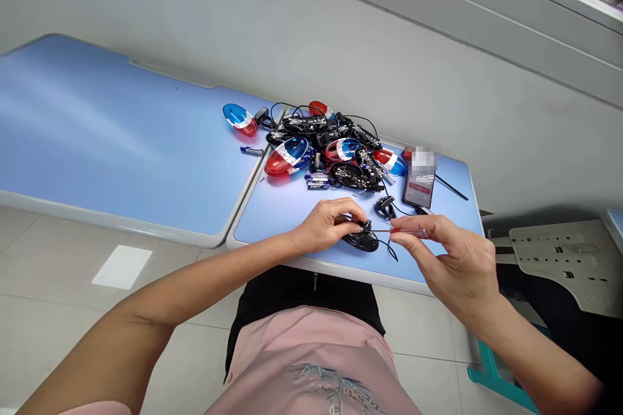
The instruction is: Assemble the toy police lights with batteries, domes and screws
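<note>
My right hand (457,259) grips the clear reddish handle of a screwdriver (411,231). Its thin shaft points left, with the tip at or close to a small black part in my left hand (333,224); contact is hard to make out. My left fingers are closed on that part, just above an oval black plastic housing (363,242) low over the near edge of the table. A thin black cable (392,249) loops out on the right of the housing. Beyond my hands, a black clamp-like piece (385,207) lies on the table.
Red-and-blue light covers (287,157), black housings (348,175) with cables, and several batteries (317,180) are heaped on the blue table (257,214). A phone (419,185) lies at the right. Another blue table (121,149) adjoins on the left; a chair (569,259) stands right.
</note>
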`<state>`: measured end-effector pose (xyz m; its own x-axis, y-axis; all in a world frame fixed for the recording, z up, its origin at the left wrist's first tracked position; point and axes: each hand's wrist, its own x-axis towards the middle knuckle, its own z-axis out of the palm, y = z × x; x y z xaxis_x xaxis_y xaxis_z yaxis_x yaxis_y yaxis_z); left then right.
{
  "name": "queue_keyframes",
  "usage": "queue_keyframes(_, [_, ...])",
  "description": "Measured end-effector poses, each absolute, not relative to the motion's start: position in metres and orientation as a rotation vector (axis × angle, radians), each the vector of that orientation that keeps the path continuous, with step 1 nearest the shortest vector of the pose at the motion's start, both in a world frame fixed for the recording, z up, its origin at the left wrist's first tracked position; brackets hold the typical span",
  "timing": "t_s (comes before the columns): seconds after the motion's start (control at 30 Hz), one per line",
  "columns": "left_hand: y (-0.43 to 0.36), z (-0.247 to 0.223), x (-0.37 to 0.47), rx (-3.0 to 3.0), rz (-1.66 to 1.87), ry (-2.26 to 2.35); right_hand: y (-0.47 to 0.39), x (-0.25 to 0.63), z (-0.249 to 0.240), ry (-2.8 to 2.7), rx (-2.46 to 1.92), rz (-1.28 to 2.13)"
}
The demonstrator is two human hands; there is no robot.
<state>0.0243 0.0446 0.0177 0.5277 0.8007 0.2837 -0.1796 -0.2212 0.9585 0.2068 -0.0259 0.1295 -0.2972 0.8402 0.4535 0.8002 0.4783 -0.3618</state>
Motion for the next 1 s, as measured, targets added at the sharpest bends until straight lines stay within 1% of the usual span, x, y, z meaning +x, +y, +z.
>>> queue_keyframes(0.1, [0.042, 0.018, 0.022, 1.522, 0.975, 0.565, -0.024, 0.212, 0.136, -2.248, -1.383, 0.016])
queue_keyframes(0.2, [0.039, 0.017, 0.022, 1.514, 0.992, 0.572, -0.021, 0.216, 0.144, -2.490, -1.426, -0.098])
queue_keyframes(0.4, [0.032, 0.020, 0.024, 1.494, 1.012, 0.631, -0.013, 0.206, 0.169, -2.935, -1.625, -0.024])
queue_keyframes(0.47, [0.031, 0.020, 0.024, 1.476, 1.004, 0.646, -0.010, 0.200, 0.174, -2.990, -1.736, -0.074])
queue_keyframes(0.63, [0.027, 0.021, 0.024, 1.460, 1.012, 0.683, -0.006, 0.187, 0.176, -3.026, -1.907, -0.400])
queue_keyframes(0.73, [0.026, 0.021, 0.024, 1.466, 1.008, 0.694, -0.006, 0.184, 0.178, -3.006, -2.007, -0.419])
queue_keyframes(0.8, [0.025, 0.021, 0.023, 1.470, 1.002, 0.697, -0.006, 0.185, 0.181, -3.036, -1.961, -0.329])
queue_keyframes(0.9, [0.025, 0.022, 0.023, 1.471, 0.989, 0.681, -0.008, 0.187, 0.184, -3.179, -1.710, -0.198])
queue_keyframes(1.0, [0.026, 0.022, 0.022, 1.475, 0.983, 0.674, -0.011, 0.190, 0.182, -3.277, -1.540, -0.295])
